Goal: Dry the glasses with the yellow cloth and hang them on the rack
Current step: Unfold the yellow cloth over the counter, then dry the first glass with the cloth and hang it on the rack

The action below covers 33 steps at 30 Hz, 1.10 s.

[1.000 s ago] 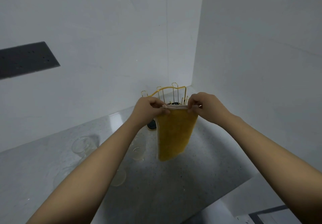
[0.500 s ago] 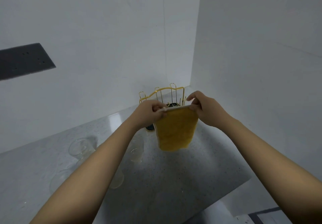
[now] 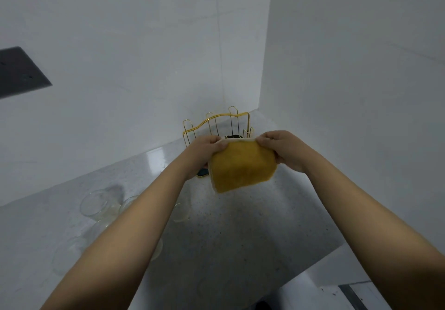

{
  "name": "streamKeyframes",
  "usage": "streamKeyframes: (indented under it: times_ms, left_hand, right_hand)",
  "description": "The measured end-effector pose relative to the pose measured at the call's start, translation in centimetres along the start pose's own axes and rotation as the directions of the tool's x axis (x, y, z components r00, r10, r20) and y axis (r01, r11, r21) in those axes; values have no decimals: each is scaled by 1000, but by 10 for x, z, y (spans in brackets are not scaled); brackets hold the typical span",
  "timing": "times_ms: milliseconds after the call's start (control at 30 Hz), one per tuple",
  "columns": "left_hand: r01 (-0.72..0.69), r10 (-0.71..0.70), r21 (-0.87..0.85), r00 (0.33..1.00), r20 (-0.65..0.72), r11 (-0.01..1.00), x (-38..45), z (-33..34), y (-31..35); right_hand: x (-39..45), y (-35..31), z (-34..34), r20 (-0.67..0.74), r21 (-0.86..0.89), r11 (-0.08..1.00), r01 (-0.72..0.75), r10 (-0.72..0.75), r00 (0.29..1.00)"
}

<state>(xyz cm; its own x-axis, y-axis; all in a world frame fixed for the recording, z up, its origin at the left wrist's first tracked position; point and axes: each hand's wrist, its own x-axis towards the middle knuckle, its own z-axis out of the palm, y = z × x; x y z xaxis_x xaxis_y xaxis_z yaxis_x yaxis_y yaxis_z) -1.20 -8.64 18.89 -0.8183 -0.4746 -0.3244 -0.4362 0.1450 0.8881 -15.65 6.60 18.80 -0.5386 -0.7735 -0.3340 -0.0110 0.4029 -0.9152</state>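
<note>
I see the yellow cloth [image 3: 243, 165] held up in the air, folded over, pale edging along its top and left side, its lower edge hanging free. Behind it, the gold wire rack [image 3: 218, 126] stands upright in the counter corner, prongs bare. The clear glasses [image 3: 96, 205] sit on the counter to the left, partly hidden behind a forearm.
</note>
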Motion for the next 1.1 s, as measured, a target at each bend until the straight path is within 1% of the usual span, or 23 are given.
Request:
streamKeyframes:
  times_ms: [33, 67, 100, 133, 167, 200, 233, 300, 367, 467, 533, 633, 667, 733, 800, 933, 1033, 1100]
  left_hand:
    - [21, -20, -67, 1000, 6, 998, 0, 1, -1]
    - [39, -38, -148, 999, 9, 988, 0, 2, -2]
    - [54, -55, -216, 998, 1, 975, 1, 3, -3]
    - [67, -74, -259, 997, -18, 963, 3, 4, -3]
    - [68, -85, -253, 995, -58, 965, 5, 4, -6]
    - [60, -83, -190, 990, -115, 980, 8, 4, -9]
    - [53, -70, -102, 983, -171, 993, 10, 3, -15]
    - [52, -50, 2, 969, -241, 999, 12, 1, -28]
    - [52, -43, 25, 953, -299, 998, 13, -2, -42]
    - [38, -17, 46, 916, -400, 998, 11, -5, -55]
    - [66, -31, 75, 918, -396, 995, 7, -4, -65]
    - [107, -79, 76, 949, -305, 991, -1, -3, -86]
    - [108, -76, 103, 958, -278, 989, -3, -2, -92]
    - [107, -50, 217, 966, -255, 970, -9, -3, -105]
    - [108, -24, 285, 959, -282, 952, -17, -4, -117]
    - [101, 43, 333, 916, -399, 938, -34, -13, -143]
    - [192, -21, 373, 909, -417, 908, -42, -22, -161]
    - [253, -85, 397, 915, -396, 882, -42, -27, -171]
  right_hand:
    - [1, 6, 1, 43, 180, 983, -40, 32, 999]
    - [2, 13, 4, 104, 369, 924, -102, 68, 992]
    - [5, 21, 7, 185, 526, 833, -175, 89, 979]
    - [8, 30, 12, 267, 621, 747, -238, 84, 960]
    - [9, 36, 19, 343, 662, 695, -281, 53, 938]
    - [9, 42, 25, 397, 675, 674, -301, 12, 918]
    - [9, 46, 31, 427, 661, 685, -307, -7, 904]
    - [10, 49, 41, 422, 595, 737, -320, 53, 905]
    - [12, 49, 52, 359, 553, 764, -334, 144, 922]
    - [15, 49, 66, 273, 549, 766, -334, 213, 938]
    - [17, 48, 76, 252, 544, 764, -347, 246, 936]
    - [24, 50, 94, 225, 523, 763, -380, 306, 925]
    - [26, 53, 98, 214, 515, 767, -382, 317, 924]
    - [32, 57, 109, 184, 469, 799, -377, 329, 926]
    - [34, 60, 120, 168, 420, 828, -372, 331, 928]
    - [37, 67, 151, 94, 265, 898, -352, 339, 936]
    - [42, 76, 173, -6, 112, 942, -318, 320, 947]
    - [44, 75, 185, -78, 41, 933, -356, 358, 930]
